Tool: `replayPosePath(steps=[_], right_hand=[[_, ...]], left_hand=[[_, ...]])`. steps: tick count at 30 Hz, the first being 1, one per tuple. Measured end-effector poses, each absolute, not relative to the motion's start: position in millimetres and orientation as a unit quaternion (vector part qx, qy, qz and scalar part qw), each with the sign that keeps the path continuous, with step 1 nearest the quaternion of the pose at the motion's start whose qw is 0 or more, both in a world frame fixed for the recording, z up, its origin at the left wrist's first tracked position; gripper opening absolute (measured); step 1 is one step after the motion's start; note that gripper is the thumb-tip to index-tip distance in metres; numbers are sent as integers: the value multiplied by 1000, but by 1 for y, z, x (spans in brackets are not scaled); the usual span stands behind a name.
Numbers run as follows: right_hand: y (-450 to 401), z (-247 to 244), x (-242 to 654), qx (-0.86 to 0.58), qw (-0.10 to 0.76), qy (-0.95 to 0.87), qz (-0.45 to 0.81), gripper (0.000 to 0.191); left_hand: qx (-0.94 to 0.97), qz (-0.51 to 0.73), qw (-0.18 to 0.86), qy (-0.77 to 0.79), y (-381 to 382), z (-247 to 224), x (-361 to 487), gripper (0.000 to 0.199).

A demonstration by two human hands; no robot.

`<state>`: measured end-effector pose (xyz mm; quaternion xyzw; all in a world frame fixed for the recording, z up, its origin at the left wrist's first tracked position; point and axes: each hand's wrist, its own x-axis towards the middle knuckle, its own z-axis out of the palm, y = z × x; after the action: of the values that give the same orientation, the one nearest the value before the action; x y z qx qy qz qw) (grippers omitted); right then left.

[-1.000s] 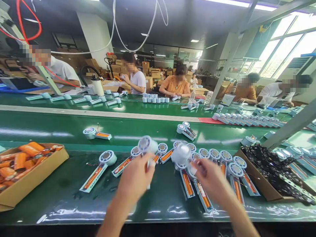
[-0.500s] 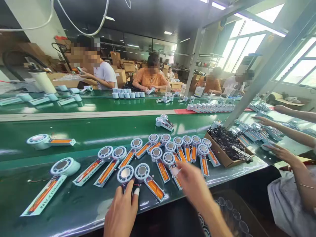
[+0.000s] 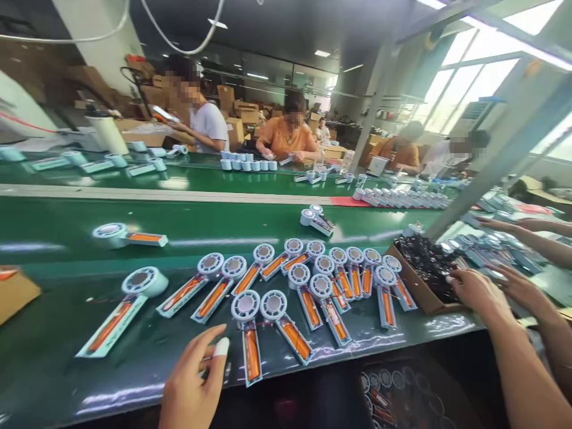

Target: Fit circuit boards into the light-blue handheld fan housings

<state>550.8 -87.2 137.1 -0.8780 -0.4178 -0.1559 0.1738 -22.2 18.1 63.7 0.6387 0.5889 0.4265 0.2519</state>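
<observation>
- The left hand [image 3: 192,387] rests at the near edge of the green bench [image 3: 67,381], fingers [image 3: 210,342] loosely spread and empty; a white cot covers one fingertip.
- Just to the right of that fingertip lies a fan half-shell [image 3: 248,333], round head away from the person, orange battery in its handle pointing toward the bench edge. The fingertip is close beside the handle; contact cannot be told.
- A second half-shell [image 3: 286,325] lies touching the first at the heads, its handle angled right.
- The right hand [image 3: 476,292] reaches far right to the cardboard box [image 3: 420,295] of dark circuit boards [image 3: 420,256], fingers curled at the box's right end; whether they grip a board cannot be told.
- Another person's hand [image 3: 525,292] lies just beyond the right hand, with further forearms stretched over the bench behind it.
- Between the two hands a fanned row of half-shells [image 3: 313,268] fills the bench, handles pointing toward the near edge, several overlapping.
- Open bench lies left of the left hand, as far as one large half-shell [image 3: 123,307] and the corner of a cardboard box [image 3: 15,292] at the left border.
- The handles of the nearest shells reach almost to the bench's front edge, leaving little room there.
- Behind the row runs the belt, carrying two lone units [image 3: 127,235] and [image 3: 316,219].
</observation>
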Motion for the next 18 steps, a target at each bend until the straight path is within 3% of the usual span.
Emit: replayPosePath(steps=[5, 9, 14, 18], right_hand=[[-79, 158, 529, -866, 158, -410, -239, 37], [-55, 176, 412, -768, 269, -508, -283, 34], [-25, 153, 210, -578, 421, -699, 27, 19], [-16, 134, 132, -500, 406, -726, 241, 25]], left_hand=[[612, 463, 257, 588, 15, 74, -20, 30], [584, 502, 239, 592, 4, 88, -6, 27], [585, 474, 376, 540, -22, 101, 17, 43], [465, 462, 514, 554, -37, 89, 10, 61]])
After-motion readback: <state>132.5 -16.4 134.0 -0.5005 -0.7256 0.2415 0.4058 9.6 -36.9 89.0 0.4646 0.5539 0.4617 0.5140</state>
